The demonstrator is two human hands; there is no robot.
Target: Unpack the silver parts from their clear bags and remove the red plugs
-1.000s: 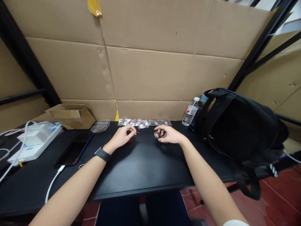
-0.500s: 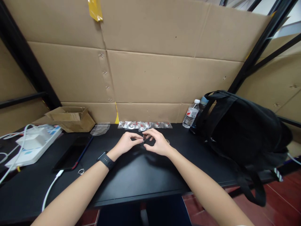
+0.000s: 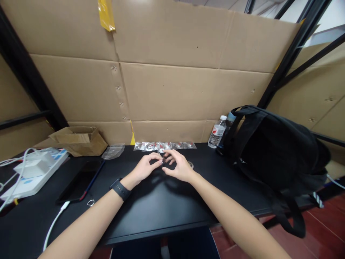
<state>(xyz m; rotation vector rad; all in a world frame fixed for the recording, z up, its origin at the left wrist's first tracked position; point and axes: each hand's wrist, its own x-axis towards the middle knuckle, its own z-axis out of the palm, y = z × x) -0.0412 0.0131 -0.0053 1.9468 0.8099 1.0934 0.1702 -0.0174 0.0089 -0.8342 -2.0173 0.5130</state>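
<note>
Above the black desk (image 3: 161, 212), a small, thin, dark, shiny piece (image 3: 163, 161) is held upright, edge-on to me, its kind too small to make out. My left hand (image 3: 144, 168) pinches its left side between thumb and fingertips. From the other side my right hand (image 3: 181, 167) curves around it, thumb low and index finger high, both touching its edge. Just behind the fingers, clear plastic packets (image 3: 179, 145) with round metallic pieces lie in a row. A small ring-shaped item (image 3: 191, 165) rests beside my right hand, partly covered by it.
At left are a phone (image 3: 81, 181) on a white cable, a metal ring (image 3: 91, 203), a white power strip (image 3: 35, 176), an open cardboard box (image 3: 83, 144) and a clear bag (image 3: 113, 151). A water bottle (image 3: 217, 132) and a black backpack (image 3: 277, 158) stand at right.
My view has shifted slightly. Both hands keep hold of the small dark piece, which has turned a little, and more of the ring-shaped item shows beside my right hand.
</note>
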